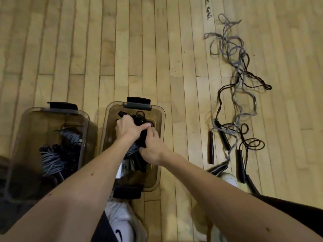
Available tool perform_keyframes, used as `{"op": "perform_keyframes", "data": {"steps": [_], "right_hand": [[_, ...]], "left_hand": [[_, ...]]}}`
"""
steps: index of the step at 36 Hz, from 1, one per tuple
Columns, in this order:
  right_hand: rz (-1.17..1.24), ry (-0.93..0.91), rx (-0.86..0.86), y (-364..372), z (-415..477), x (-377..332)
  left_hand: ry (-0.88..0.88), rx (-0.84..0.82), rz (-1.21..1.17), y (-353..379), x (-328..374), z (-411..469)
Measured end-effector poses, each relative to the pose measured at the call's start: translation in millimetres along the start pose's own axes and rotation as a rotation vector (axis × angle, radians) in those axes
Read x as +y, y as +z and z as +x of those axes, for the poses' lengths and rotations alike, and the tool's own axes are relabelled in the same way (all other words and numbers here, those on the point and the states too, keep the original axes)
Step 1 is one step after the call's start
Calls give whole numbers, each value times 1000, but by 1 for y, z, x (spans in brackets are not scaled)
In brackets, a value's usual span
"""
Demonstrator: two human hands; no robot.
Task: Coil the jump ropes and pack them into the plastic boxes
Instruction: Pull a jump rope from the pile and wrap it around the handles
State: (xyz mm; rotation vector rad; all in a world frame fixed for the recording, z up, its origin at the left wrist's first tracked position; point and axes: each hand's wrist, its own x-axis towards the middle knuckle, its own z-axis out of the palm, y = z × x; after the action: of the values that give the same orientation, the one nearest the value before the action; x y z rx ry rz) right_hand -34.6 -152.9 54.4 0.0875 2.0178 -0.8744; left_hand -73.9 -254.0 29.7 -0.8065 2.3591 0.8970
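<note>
You hold the coiled jump rope [138, 119], a black bundle, in both hands just above the inside of the right plastic box [162, 130]. Your left hand [128, 131] is wrapped round the top of the bundle, fingers curled over it, with one black handle sticking out past your knuckles toward the far end of the box. Your right hand [153, 151] grips the lower end of the same bundle, fingers curled under it, touching your left thumb. Beneath your hands, packed ropes [132, 163], grey and black, lie at the near end of that box. Its black latch [138, 102] stands at the far rim.

Just to the left sits the left plastic box [85, 130], holding more grey coils [52, 159] with black handles. Both boxes rest on the wooden floor [122, 49].

Well to your right, loose ropes [234, 70] lie tangled on the floor, grey and black together, and their black handles [211, 147] lie near your right foot. A white shoe [122, 222] shows below the right box.
</note>
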Motion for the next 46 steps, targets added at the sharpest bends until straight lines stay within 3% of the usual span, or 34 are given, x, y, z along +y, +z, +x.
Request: {"op": "perform_keyframes", "data": {"steps": [5, 7, 10, 13, 16, 18, 23, 26, 28, 30, 32, 37, 40, 46], "right_hand": [[-58, -94, 158, -8, -26, 1], [-40, -123, 294, -21, -42, 10], [4, -86, 437, -42, -59, 35], [64, 70, 488, -60, -69, 73], [157, 286, 496, -69, -74, 120], [246, 417, 472, -70, -77, 148], [419, 642, 385, -57, -70, 204], [490, 695, 387, -43, -54, 234], [557, 720, 391, -41, -48, 242], [580, 745, 399, -44, -48, 244], [561, 769, 398, -48, -45, 249], [660, 832, 426, -52, -33, 261], [718, 844, 361, -46, -32, 257], [841, 820, 453, -34, -47, 251]], "left_hand": [[92, 51, 104, -3, 10, -10], [229, 178, 195, -3, 20, -15], [503, 289, 146, 3, 43, -38], [740, 143, 129, 30, 66, -72], [844, -95, 176, 76, 76, -101], [809, -233, 229, 112, 74, -115], [505, -551, 284, 188, 55, -126], [566, -648, 361, 213, 40, -122], [553, -670, 348, 224, 34, -126], [379, -675, 152, 236, 29, -130], [504, -672, 303, 242, 20, -127], [298, -739, 177, 254, 21, -118], [278, -837, 160, 255, 22, -117], [263, -839, 187, 241, 28, -130]]}}
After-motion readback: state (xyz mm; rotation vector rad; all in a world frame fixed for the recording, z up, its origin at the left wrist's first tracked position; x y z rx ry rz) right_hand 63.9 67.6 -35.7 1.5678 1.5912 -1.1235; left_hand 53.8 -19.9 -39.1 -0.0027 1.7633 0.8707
